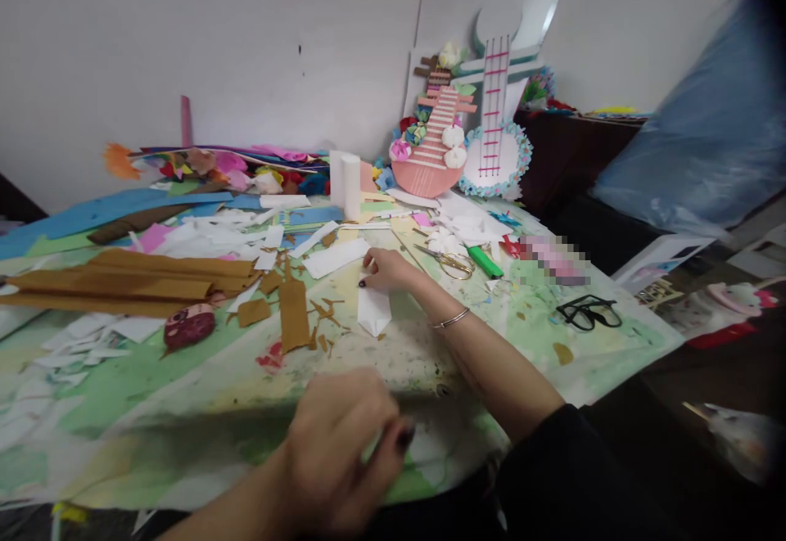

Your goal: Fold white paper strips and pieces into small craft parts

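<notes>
My right hand reaches out over the paint-stained table, a thin bracelet on its wrist. Its fingers are curled and pinch the top edge of a small folded white paper piece that lies on the table. My left hand is close to me at the table's near edge. It is closed like a fist, with the thumb pressed against the fingers. A pale sliver shows between them, too small to name. Brown paper scraps lie just left of the white piece.
Scissors and a green cutter lie right of my right hand, black glasses farther right. Long brown paper strips fill the left, a white cylinder and paper lute models the back. A blue plastic sheet hangs at right.
</notes>
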A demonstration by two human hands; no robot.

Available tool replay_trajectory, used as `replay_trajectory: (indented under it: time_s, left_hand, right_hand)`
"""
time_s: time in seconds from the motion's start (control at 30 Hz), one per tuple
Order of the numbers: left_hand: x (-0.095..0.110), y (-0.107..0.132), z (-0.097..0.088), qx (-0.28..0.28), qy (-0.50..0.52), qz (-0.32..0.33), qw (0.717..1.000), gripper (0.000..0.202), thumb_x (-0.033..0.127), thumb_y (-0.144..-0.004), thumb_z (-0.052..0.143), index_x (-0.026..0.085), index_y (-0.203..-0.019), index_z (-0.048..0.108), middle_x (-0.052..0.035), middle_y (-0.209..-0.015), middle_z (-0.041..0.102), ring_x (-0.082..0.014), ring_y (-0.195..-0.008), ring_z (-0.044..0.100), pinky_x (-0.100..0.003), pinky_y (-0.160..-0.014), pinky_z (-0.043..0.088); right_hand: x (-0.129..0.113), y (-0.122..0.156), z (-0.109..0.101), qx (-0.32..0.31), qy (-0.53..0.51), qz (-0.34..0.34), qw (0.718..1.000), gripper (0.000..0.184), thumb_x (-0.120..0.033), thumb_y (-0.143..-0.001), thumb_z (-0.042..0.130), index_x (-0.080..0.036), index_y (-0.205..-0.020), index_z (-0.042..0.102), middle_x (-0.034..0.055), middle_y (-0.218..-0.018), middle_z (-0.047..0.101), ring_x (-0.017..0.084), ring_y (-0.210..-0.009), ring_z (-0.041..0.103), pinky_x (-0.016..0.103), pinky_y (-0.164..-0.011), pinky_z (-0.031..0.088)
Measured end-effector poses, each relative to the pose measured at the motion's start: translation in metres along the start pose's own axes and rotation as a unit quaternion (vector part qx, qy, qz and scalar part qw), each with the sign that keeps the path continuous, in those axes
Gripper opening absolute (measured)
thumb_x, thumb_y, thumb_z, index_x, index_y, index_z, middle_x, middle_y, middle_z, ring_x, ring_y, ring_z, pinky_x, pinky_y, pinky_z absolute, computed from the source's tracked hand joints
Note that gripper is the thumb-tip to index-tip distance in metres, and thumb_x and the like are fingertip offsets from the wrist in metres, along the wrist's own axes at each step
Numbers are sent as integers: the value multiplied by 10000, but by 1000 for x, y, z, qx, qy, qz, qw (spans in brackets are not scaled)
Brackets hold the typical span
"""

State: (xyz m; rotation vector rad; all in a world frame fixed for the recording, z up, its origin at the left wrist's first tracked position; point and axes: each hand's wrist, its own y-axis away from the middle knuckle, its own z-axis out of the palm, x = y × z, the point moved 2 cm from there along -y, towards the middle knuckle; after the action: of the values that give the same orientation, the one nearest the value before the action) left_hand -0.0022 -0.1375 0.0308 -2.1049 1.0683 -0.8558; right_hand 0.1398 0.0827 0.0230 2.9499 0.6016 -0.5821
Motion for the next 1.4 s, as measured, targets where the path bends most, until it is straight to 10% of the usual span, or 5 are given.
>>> replay_trajectory:
  time_s: [0.3,0.47,0.87,1.1,1.4]
  left_hand:
    - [-78,-49,40,-263,-200,-256,909,262,444,-838,552,207,-847,439,-68,-873,602,-248,-798,612,-330,-594,404]
    - [-99,-51,36,-260,-232,-321,881,392,527,-805,555,189,-976,455,-125,-988,607,-312,-850,630,-363,-588,413]
    - [-152,-83,48,-242,-280,-211,905,160,242,-897,450,152,-1018,504,-154,-1113,566,-300,-1013,592,-347,-711,466]
    - [-195,-72,44,-196,-213,-223,931,51,173,-838,498,176,-886,518,-114,-990,586,-257,-942,593,-352,-798,469]
    - [-171,-61,34,-218,15,-77,973,271,253,-726,662,194,-940,508,-66,-1037,555,-207,-992,554,-310,-827,492]
  right_hand:
    - [18,5,2,37,-148,18,988,99,-212,-727,660,-167,-808,624,-8,-813,645,136,-783,575,208,-672,407]
    - [33,9,0,102,-278,68,953,364,-216,-758,515,-200,-1118,562,-15,-841,632,133,-705,601,203,-587,447]
    - [37,15,-3,151,-450,122,872,363,-152,-699,458,-128,-957,713,29,-737,676,112,-610,588,218,-628,520]
    - [39,47,-1,83,-451,108,882,397,-41,-550,518,-127,-854,758,24,-731,730,140,-681,647,240,-684,528]
    - [30,72,4,-27,-456,46,888,392,-99,-687,567,-112,-1047,723,52,-740,756,157,-685,695,230,-620,509]
